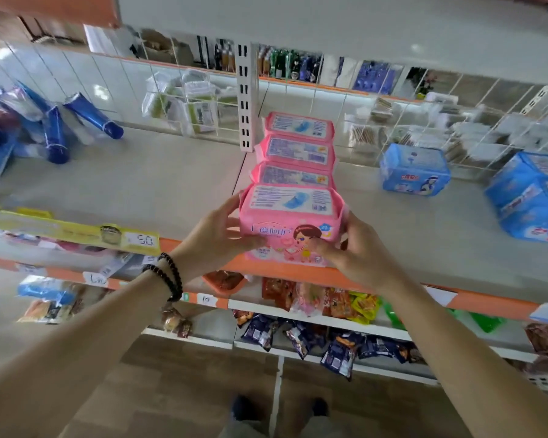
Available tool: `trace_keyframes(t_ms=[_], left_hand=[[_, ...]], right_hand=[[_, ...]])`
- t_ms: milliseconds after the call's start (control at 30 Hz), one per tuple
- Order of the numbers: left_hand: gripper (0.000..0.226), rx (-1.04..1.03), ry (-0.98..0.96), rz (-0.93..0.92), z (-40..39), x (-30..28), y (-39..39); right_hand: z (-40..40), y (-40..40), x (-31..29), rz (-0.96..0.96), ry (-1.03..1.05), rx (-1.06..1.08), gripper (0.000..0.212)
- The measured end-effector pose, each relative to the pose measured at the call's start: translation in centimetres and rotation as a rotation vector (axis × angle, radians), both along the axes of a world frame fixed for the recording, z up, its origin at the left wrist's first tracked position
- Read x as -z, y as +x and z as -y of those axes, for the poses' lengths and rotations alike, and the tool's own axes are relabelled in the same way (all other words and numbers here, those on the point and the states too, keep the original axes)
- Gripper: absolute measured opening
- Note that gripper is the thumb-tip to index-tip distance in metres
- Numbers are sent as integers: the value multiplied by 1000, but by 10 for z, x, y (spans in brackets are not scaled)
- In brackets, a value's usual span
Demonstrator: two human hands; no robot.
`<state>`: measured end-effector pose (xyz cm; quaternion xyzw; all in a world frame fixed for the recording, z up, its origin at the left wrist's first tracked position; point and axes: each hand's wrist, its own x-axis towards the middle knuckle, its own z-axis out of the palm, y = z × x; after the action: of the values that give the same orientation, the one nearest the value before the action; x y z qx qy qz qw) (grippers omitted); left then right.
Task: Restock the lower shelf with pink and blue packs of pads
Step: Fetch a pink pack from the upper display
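Observation:
Several pink packs of pads stand in a row running from the shelf's front edge toward the back. The front pink pack [290, 221] is held from both sides: my left hand [217, 237] grips its left edge and my right hand [350, 251] grips its right edge, thumbs on its front face. Behind it stand the other pink packs [298, 150]. A blue pack [415, 169] sits further right on the same grey shelf [140, 188], and a stack of larger blue packs [532, 197] lies at the right edge.
Blue tubes [56, 134] lie at the shelf's left. A white slotted upright [246, 96] and a wire grid back the shelf. The orange front rail [298, 273] carries a yellow price tag [140, 240]. Snack bags [323, 301] fill the shelves below.

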<state>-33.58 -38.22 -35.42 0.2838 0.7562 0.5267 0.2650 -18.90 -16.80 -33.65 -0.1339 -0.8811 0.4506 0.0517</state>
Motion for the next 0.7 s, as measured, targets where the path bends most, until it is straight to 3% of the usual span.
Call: trace_keyframes(t_ms=[167,333,533,700], left_hand=[[85,52,-70,-57,2,-2,-5],[67,102,-129,-58,8,-3,-5],[92,128,-136,-136,-3,1,-27],[100,113,-115,-177,-9,17,-32]], right_hand=[[-6,0,12,12,-11,28,60],[-5,5,17,1,-30,46,46],[-10,-11,19,-8,-26,11,59],[-14,-15,31,-41,49,13,70]])
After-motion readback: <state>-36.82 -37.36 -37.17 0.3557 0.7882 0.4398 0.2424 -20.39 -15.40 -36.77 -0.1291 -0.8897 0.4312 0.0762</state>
